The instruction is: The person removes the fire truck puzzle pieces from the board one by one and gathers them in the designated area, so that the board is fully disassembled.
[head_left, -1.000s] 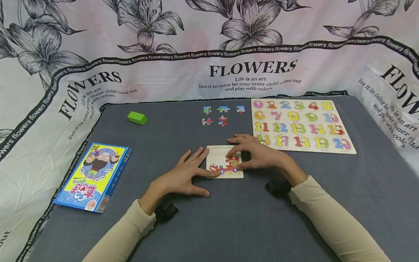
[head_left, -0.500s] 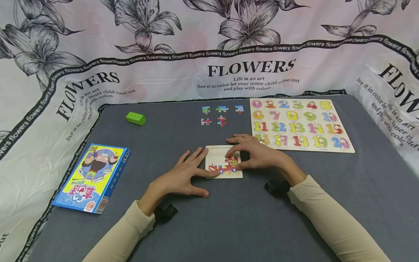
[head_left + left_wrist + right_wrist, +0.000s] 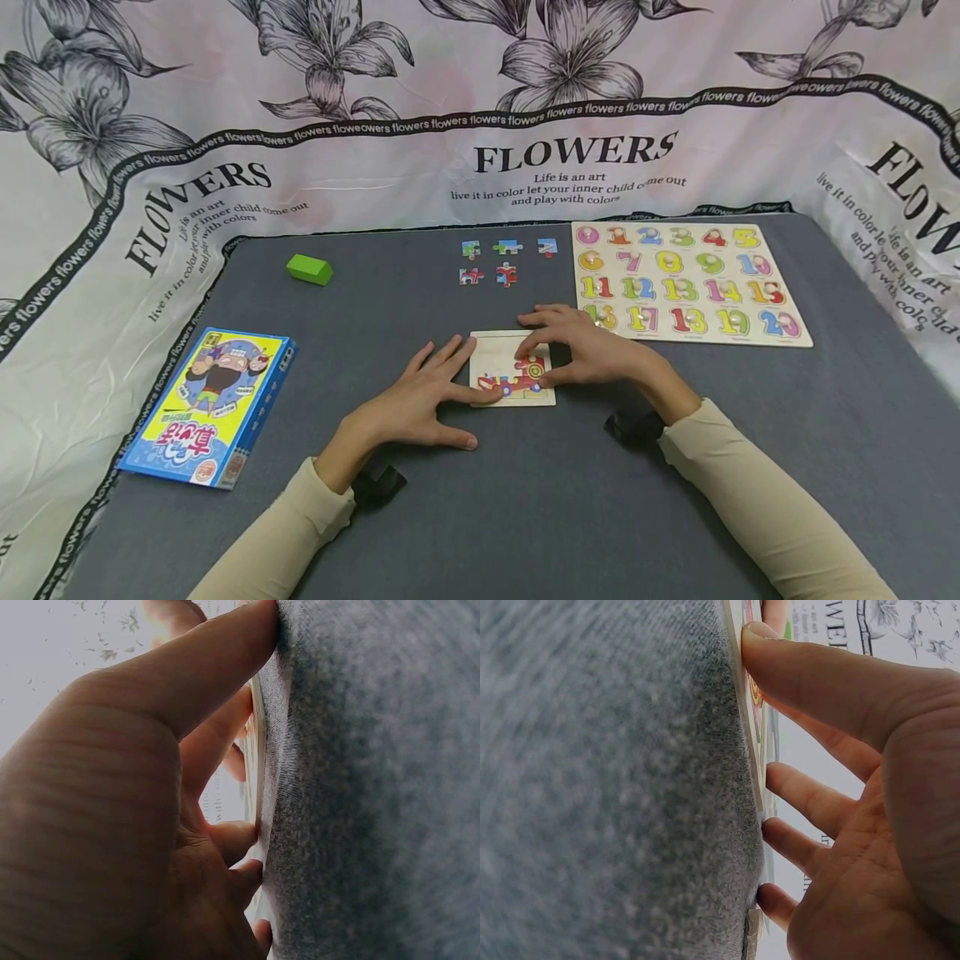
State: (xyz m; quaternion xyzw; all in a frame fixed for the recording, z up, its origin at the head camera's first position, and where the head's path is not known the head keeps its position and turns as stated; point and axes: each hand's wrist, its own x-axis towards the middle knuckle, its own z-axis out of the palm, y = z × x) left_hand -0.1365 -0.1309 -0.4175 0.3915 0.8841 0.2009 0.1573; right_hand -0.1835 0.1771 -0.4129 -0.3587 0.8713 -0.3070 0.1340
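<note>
A small square jigsaw tray [image 3: 491, 346] lies flat in the middle of the table. Red tractor puzzle pieces [image 3: 531, 369] fill its lower part, while the upper part shows bare wood. Spread wide, my left hand [image 3: 416, 406] rests a fingertip on the tray's lower left and another along its left edge; its thumb touches the cloth. From the right, my right hand [image 3: 592, 350] sets thumb and index fingertips on the tractor pieces at the tray's right side. In the right wrist view its thumb [image 3: 817, 671] presses on the tray's face, and other fingertips reach the table.
Several loose jigsaw pieces [image 3: 507, 247] lie behind the tray. A number puzzle board [image 3: 693, 304] sits at the back right, close to the right hand. At left are a blue and yellow box [image 3: 210, 408] and a green block [image 3: 309, 269].
Both hands keep their places on the tray. The head view has shifted very slightly; no piece has visibly moved.
</note>
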